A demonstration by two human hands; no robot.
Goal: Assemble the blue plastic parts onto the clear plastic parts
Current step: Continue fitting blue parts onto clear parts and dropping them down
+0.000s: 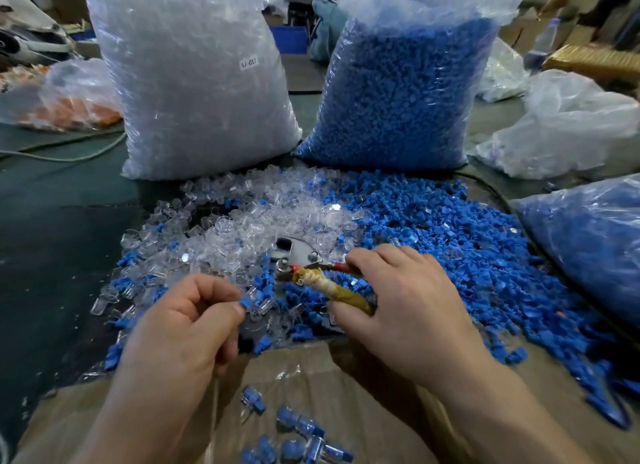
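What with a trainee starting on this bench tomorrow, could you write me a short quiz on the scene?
1. True or false: the left hand pinches a blue part.
2. The right hand grips: A a screwdriver; B the taped handle; C a cup.
3. Fill in: seen from the person, the bag of blue parts stands to the ___ of the bag of clear parts.
Key: 1 true; 2 B; 3 right.
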